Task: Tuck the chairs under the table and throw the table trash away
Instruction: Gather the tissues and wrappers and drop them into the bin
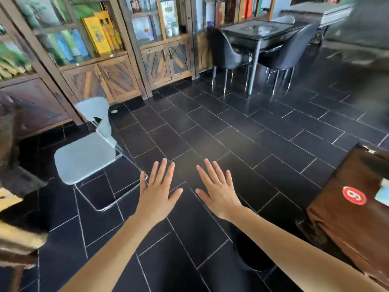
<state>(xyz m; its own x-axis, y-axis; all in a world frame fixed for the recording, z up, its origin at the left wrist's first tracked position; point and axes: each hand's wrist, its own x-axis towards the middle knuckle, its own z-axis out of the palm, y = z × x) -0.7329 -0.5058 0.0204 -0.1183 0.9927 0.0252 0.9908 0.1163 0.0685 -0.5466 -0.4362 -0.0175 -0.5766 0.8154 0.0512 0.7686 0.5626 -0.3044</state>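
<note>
My left hand [159, 191] and my right hand [216, 191] are stretched out side by side over the dark tiled floor, palms down, fingers spread, holding nothing. A white chair [84, 153] with a thin metal frame stands on the floor to the left of my left hand, apart from it. A brown wooden table [355, 226] shows its corner at the right edge, with a round red sticker [354, 195] and a pale paper-like item [383, 193] on top. A dark round bin [252, 255] sits on the floor under my right forearm.
Wooden glass-door cabinets [117, 60] line the far left wall. A black table [261, 34] with two dark padded chairs [227, 51] stands at the back right. Wooden furniture [14, 234] crowds the left edge.
</note>
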